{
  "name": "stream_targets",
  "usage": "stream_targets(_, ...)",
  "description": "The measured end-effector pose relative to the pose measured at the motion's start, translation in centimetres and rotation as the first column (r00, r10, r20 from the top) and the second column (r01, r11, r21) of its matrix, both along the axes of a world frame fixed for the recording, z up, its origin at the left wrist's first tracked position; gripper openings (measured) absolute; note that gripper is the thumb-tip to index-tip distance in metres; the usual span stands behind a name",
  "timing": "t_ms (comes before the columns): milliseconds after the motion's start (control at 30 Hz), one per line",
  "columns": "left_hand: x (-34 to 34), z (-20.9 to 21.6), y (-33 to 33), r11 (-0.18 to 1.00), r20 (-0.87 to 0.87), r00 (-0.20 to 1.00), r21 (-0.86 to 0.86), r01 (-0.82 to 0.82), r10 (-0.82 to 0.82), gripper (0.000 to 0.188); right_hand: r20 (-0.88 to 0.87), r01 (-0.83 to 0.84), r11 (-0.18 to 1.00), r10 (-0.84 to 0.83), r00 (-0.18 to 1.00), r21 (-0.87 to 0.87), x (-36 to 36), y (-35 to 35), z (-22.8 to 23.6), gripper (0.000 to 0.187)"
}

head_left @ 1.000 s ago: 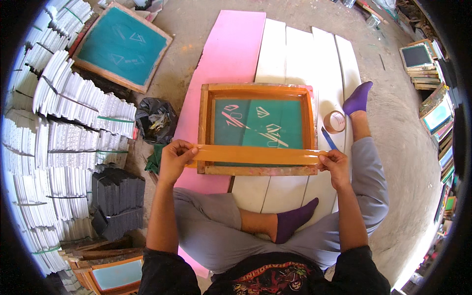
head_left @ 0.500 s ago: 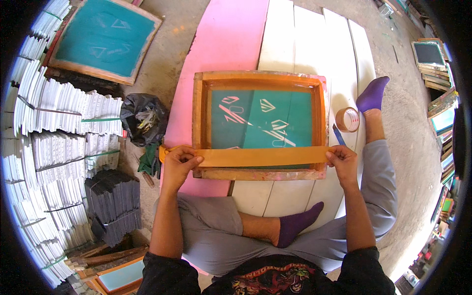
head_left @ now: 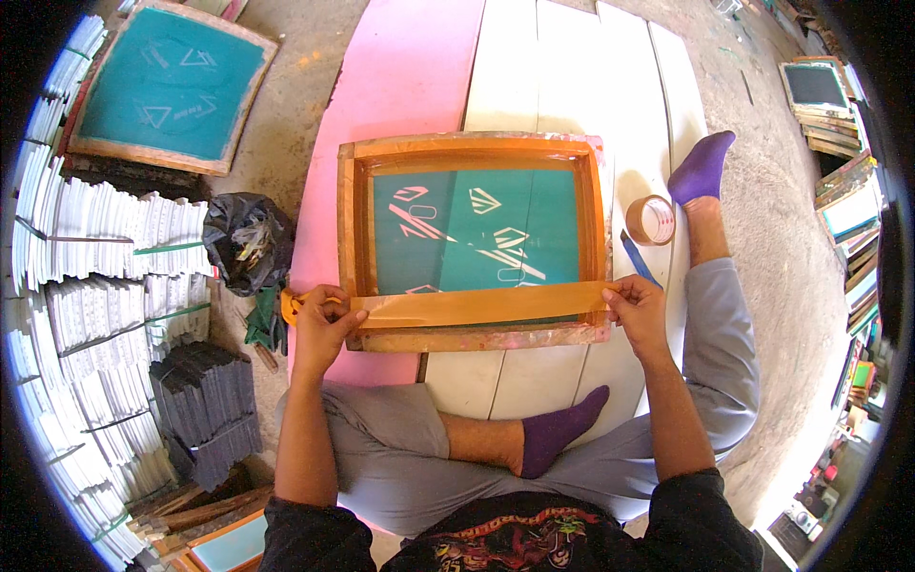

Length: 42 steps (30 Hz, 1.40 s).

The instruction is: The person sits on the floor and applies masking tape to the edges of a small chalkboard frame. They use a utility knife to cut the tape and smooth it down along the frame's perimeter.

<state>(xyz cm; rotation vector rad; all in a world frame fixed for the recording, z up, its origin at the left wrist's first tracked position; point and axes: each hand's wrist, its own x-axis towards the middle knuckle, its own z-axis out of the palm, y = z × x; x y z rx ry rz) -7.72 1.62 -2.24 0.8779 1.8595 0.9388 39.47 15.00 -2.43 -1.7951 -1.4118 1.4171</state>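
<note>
Head view: tape strip [head_left: 477, 307] stretched taut across near edge of screen-printing frame [head_left: 474, 153], left hand [head_left: 322, 324] and right hand [head_left: 637, 313] each pinching one end. Strip apparently not yet pressed down; tape roll [head_left: 652, 219] beside frame's right edge.

Tape strip [head_left: 477, 307] ends hidden under both grips, second screen frame [head_left: 167, 86] cut by top edge

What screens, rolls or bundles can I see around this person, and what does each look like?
Printing screen: on the boards before the person, wooden frame, teal mesh with pale shapes.
Second screen: upper left on the floor, same kind.
Tape roll: right of the frame, tan ring.
Tape strip: held by left hand and right hand.
Paper bundles: left, white stacks.
</note>
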Motion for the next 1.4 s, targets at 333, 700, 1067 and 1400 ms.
stream_targets(333,-1.2,0.0,-1.1,0.981,0.020,0.984,0.093,0.172,-0.175,0.011,-0.116,-0.055,0.996,0.063,0.991,0.075,-0.5,-0.3,0.1,0.013)
stream_targets(700,-2.3,-0.5,-1.5,0.978,-0.034,0.980,0.053,0.200,-0.198,0.013,0.163,-0.478,0.831,0.450,0.878,0.284,2.2,0.4,-0.2,0.016)
stream_targets(1067,-1.4,-0.4,-1.2,0.983,0.001,0.985,0.065,0.171,-0.172,0.012,0.056,-0.390,0.886,0.389,0.919,0.250,2.7,0.4,-0.2,0.008)
stream_targets(1400,0.7,1.6,-0.5,0.932,-0.373,0.857,-0.070,0.356,-0.356,0.015,0.372,-0.490,0.823,0.375,0.849,0.288,1.8,0.0,0.4,0.016)
